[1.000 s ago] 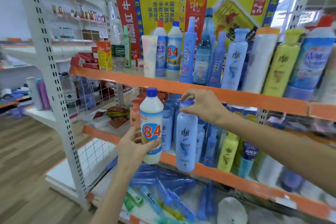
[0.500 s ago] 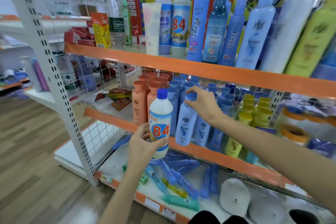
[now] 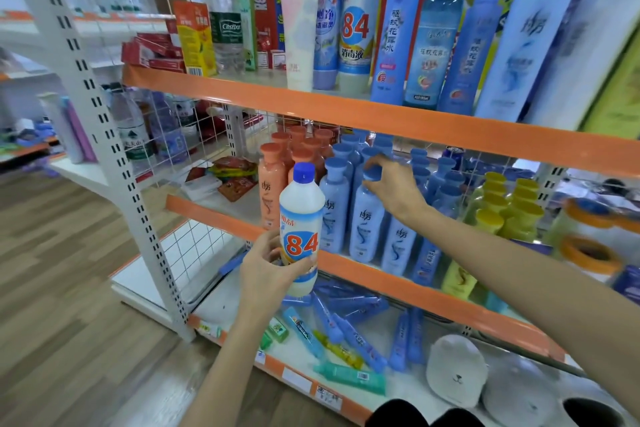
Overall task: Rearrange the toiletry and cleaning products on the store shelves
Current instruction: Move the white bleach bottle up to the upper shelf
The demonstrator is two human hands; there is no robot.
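My left hand (image 3: 270, 267) grips a white "84" disinfectant bottle (image 3: 300, 229) with a blue cap, upright in front of the middle shelf. My right hand (image 3: 394, 184) reaches into the middle shelf and pinches the blue cap of a pale blue shampoo bottle (image 3: 366, 218), which stands at the front of a row of like blue bottles. Orange shampoo bottles (image 3: 273, 180) stand to the left of the blue ones, yellow-green ones (image 3: 498, 208) to the right. A second "84" bottle (image 3: 356, 21) stands on the upper shelf.
The upper shelf (image 3: 381, 114) carries tall blue spray bottles, a white tube and cartons. Blue and green toothpaste tubes (image 3: 346, 329) lie loose on the bottom shelf beside white round items (image 3: 457, 374). A white perforated upright (image 3: 114, 156) stands left, with wooden floor beyond.
My right hand carried the blue shampoo bottle from in front of the shelf edge back into the middle shelf among the other blue bottles. The view tilted down. My left hand keeps the "84" bottle.
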